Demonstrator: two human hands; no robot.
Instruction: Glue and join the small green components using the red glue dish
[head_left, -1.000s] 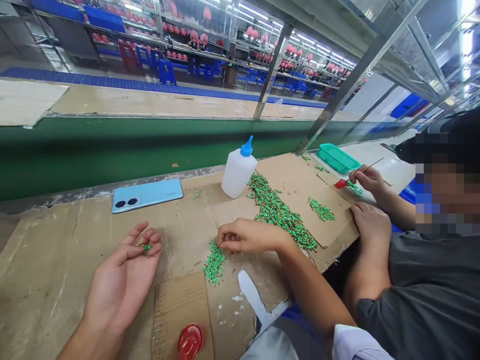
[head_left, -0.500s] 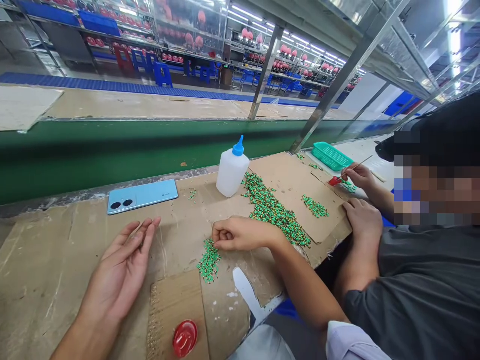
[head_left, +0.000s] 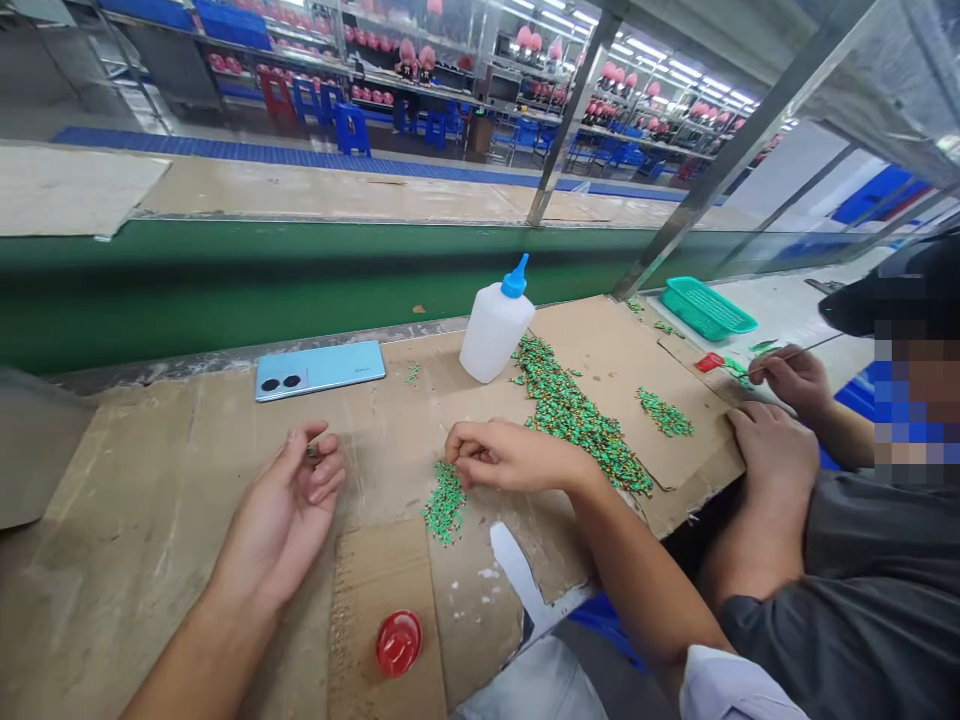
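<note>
My left hand (head_left: 289, 515) is raised over the cardboard, palm up, with the fingers curled in. A small green piece (head_left: 311, 450) shows between its thumb and fingers. My right hand (head_left: 521, 458) has thumb and fingertips pinched together at the upper edge of a small pile of green pieces (head_left: 445, 508); whatever lies in the pinch is hidden. Beyond that hand spreads a larger heap of green, orange and dark pieces (head_left: 577, 415). A shallow red dish (head_left: 399, 643), shiny inside, sits on a cardboard strip (head_left: 360, 610) near me.
A white squeeze bottle (head_left: 495, 330) with a blue nozzle stands behind the heap. The light-blue phone (head_left: 337, 367) lies to its left. At right, a co-worker's hand (head_left: 799, 378) holds a thin stick near a red container (head_left: 709, 362), beside a green basket (head_left: 709, 308).
The view has shifted, so the table appears further right. My left fingers have curled in from a straighter pose, and the green piece now shows. My right hand stays at the small pile.
</note>
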